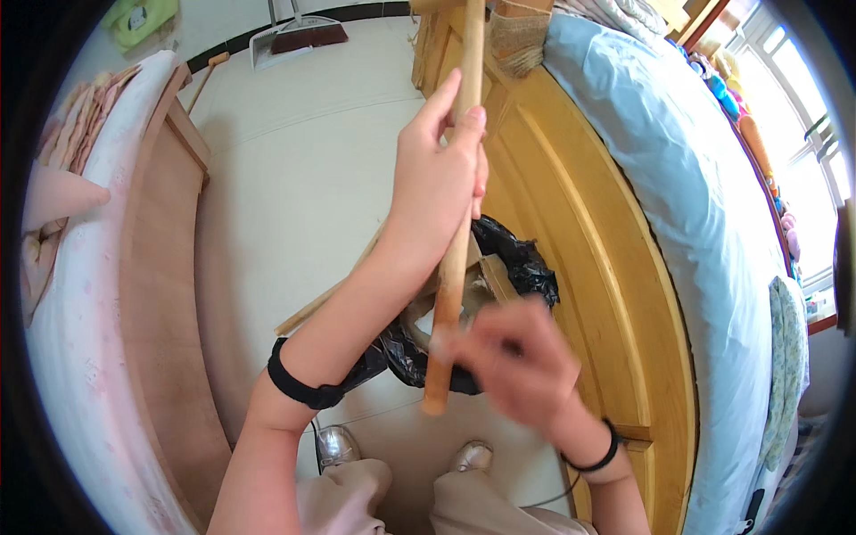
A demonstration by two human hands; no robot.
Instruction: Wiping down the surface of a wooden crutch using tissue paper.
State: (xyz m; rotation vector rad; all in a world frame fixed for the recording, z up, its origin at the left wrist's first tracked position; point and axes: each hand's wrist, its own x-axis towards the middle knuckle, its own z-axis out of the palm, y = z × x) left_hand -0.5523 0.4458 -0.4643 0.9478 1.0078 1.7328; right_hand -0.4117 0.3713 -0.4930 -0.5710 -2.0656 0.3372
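Note:
My left hand (438, 160) is wrapped around a long wooden stick (455, 257), held aslant in front of me. The stick's lower part is darker and more orange than its pale upper part, which runs out of view at the top. By the lower end, my right hand (515, 364) is blurred, its fingertips at or against the wood. Whether it pinches something small cannot be made out. Beneath the stick stands a bin lined with a black plastic bag (518, 261), with cardboard (498, 277) inside. My left forearm partly covers a second wooden stick (324, 304).
To the right, a yellow wooden bed side panel (575, 221) rises beside light-blue bedding (669, 167). Another bed with a wooden side (164, 267) stands left. A broom and dustpan (294, 40) are by the far wall. My shoes (338, 445) are on pale floor tiles.

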